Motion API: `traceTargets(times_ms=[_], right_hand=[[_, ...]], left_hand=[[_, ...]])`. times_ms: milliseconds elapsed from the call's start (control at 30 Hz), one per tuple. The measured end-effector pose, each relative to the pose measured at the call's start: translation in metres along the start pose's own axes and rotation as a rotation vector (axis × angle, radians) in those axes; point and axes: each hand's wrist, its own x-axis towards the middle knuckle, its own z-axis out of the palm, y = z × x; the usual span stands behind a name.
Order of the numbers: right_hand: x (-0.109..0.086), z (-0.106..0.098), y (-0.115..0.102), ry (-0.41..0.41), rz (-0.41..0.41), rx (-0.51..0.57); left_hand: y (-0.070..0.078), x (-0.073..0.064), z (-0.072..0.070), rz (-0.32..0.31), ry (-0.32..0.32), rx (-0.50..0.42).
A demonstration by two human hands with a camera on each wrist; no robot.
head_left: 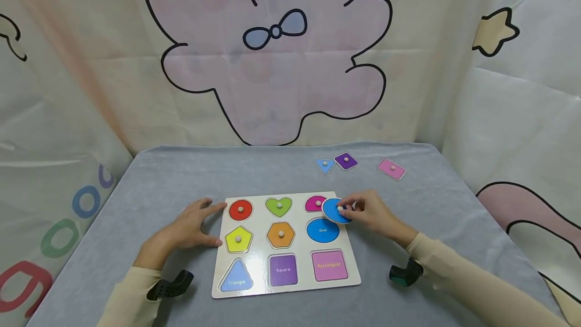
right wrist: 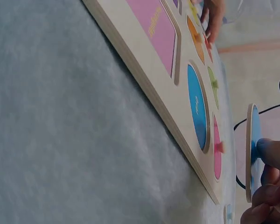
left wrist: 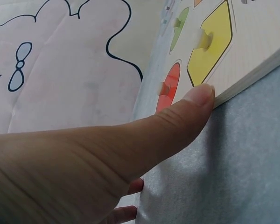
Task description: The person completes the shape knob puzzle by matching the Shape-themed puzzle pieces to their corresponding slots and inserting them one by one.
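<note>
A white wooden puzzle board (head_left: 260,266) with coloured shape slots lies on the cloth. My right hand (head_left: 374,213) pinches the small knob of a blue oval puzzle piece (head_left: 332,210). The piece is raised above the board, clear of its surface in the right wrist view, near the blue slot marked Oval (head_left: 323,231). At the board's left edge, my left hand (head_left: 190,226) is spread, with fingertips and thumb (left wrist: 198,95) touching the edge. Red circle (head_left: 240,210), green heart (head_left: 278,207), magenta (head_left: 313,203), yellow pentagon (head_left: 237,243) and orange hexagon (head_left: 274,236) pieces sit in their slots.
Behind the board on the grey-blue cloth (head_left: 204,170) lie a light blue triangle piece (head_left: 323,167), a purple square piece (head_left: 348,162) and a pink rectangle piece (head_left: 388,169). The triangle, square and rectangle slots show bare. A printed curtain (head_left: 281,79) hangs behind the table.
</note>
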Motion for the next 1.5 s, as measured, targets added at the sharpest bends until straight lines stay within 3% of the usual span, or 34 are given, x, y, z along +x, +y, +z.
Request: traceTargets(times_ms=[433, 600, 1233, 1500], right_hand=[[-0.002, 0.027, 0.0, -0.122, -0.034, 0.005], [-0.002, 0.033, -0.003, -0.152, -0.012, 0.016], [0.002, 0.041, -0.007, -0.186, 0.062, 0.005], [0.003, 0.042, -0.007, -0.184, 0.053, 0.002]], left_hand=[[-0.002, 0.002, 0.001, 0.008, 0.002, 0.011], [-0.002, 0.001, 0.002, -0.001, -0.004, 0.006], [-0.001, 0.001, -0.002, -0.002, -0.016, 0.01], [-0.003, 0.003, 0.0, 0.003, -0.011, 0.012]])
